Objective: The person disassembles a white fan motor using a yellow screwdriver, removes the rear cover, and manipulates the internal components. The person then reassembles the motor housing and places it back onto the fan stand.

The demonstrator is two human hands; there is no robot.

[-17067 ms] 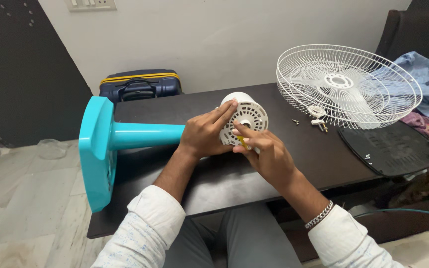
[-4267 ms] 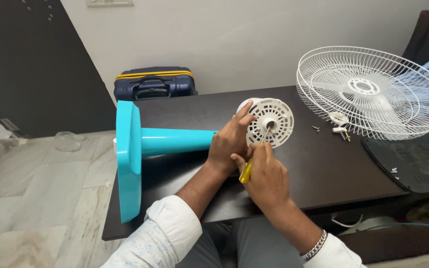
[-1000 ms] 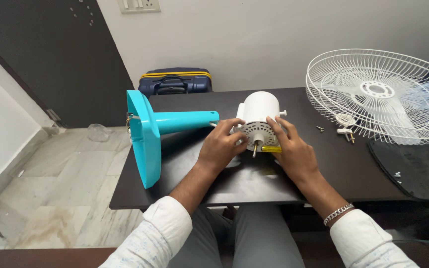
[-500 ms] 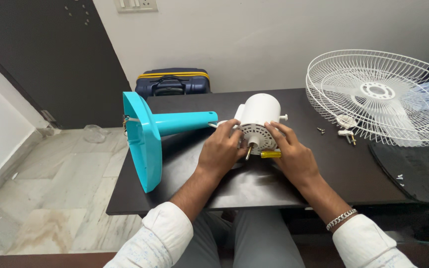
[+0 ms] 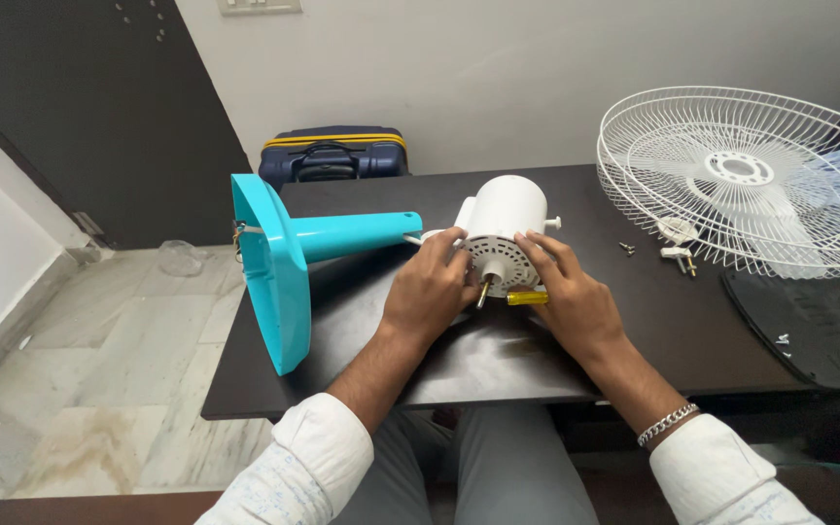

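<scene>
Motor housing [image 5: 506, 226] shaft toward camera | left hand [image 5: 430, 292] steadies | right hand [image 5: 566, 297] grips screwdriver [image 5: 527, 297]

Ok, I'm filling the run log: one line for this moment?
left hand: on white fan motor | right hand: holds yellow screwdriver | teal stand: lying on table

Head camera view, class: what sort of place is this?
Probably a room in a home, not a workshop: a dark desk, a navy suitcase on a marble-tiled floor, and a dark door.
</scene>
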